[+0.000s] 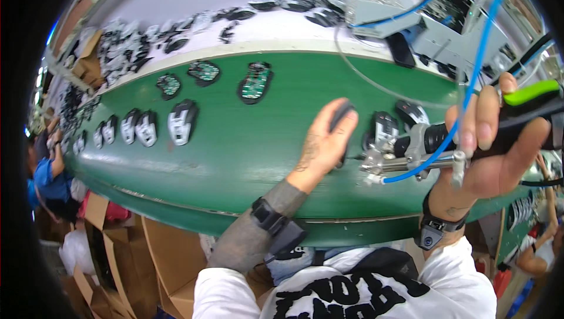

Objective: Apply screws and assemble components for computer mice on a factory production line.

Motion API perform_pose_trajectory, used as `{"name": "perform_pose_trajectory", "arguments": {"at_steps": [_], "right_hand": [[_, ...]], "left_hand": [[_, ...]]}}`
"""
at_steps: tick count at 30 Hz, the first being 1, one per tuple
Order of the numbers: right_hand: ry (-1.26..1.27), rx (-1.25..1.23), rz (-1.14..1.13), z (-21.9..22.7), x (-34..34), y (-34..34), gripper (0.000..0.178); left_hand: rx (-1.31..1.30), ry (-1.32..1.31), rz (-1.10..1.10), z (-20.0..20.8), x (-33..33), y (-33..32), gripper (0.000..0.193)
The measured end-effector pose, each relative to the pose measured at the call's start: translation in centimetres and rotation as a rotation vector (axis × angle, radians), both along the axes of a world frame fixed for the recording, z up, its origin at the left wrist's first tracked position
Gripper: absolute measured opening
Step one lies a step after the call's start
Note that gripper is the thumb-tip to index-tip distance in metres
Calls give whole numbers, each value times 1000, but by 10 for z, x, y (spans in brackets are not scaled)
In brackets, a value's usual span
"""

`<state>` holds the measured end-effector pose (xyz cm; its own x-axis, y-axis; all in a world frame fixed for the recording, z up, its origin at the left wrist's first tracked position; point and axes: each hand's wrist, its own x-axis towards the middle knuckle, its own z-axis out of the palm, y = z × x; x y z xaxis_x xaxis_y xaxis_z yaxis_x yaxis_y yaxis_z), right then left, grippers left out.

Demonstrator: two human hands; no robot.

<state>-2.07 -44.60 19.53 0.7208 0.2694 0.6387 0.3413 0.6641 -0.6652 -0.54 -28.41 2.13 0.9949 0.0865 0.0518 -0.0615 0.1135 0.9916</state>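
Observation:
My left hand point(322, 140) grips a dark computer mouse point(341, 116) above the green belt, tilted on its edge with much of it hidden by my fingers. My right hand point(496, 148) is wrapped round a black power screwdriver point(436, 137) with a bright green lever point(531, 92). A metal cylinder point(405, 165) is fixed along the screwdriver, and a blue air hose point(470, 93) runs to it. The tool's thin tip points left, close to the mouse; whether it touches cannot be made out. Just beyond the tool lie a mouse body point(383, 126) and another mouse body point(411, 111).
Left on the green belt point(247, 160) are several grey-and-black mouse bodies point(181, 122); behind them lie mouse bases with green circuit boards point(257, 83). Mouse shells point(299, 2) cover the back shelf. A phone point(400, 49) lies at back right. Cardboard boxes point(167, 254) stand below; other people work at both sides.

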Motion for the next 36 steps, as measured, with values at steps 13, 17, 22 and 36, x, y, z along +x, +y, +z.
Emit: {"name": "perform_pose_trajectory", "arguments": {"at_steps": [13,17,22,36], "right_hand": [[80,-42,-559,6,20,-16,43],[38,-11,-615,3,26,-28,41],[32,-31,-569,0,19,-18,37],[53,101,-525,7,31,-21,30]], "left_hand": [[1450,73,447,-4,-3,266,54],[1244,-211,438,14,55,173,47],[1364,-37,330,8,101,121,53],[1325,-5,97,-7,110,133,55]]}}
